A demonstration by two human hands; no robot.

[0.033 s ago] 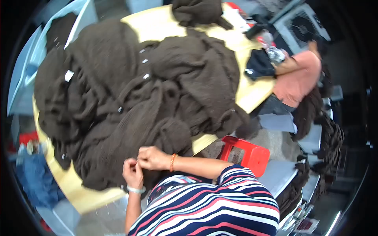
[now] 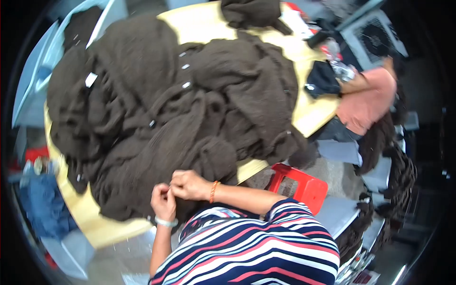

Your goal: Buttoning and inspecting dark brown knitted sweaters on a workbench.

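Observation:
A big heap of dark brown knitted garments [image 2: 128,61] covers most of the pale yellow table [image 2: 194,21], with small white tags showing here and there. At its near edge my left hand [image 2: 163,203] and my right hand [image 2: 191,185] meet, fingertips pinched together in front of the brown cloth. Whatever lies between the fingers is too small or hidden to make out. My left wrist carries a pale band [image 2: 166,222], and an orange beaded bracelet [image 2: 213,192] circles my right wrist.
A red plastic stool [image 2: 309,190] stands right of my right arm. Across the table's right side, a person in a pink top [image 2: 368,102] reaches toward a dark navy cloth [image 2: 323,80]. Blue fabric [image 2: 45,204] sits at the left, and a fan [image 2: 375,38] stands far right.
The whole view has shifted slightly, so the table and heap sit a little farther right and higher. My hands stay pinched together at the same part of the heap.

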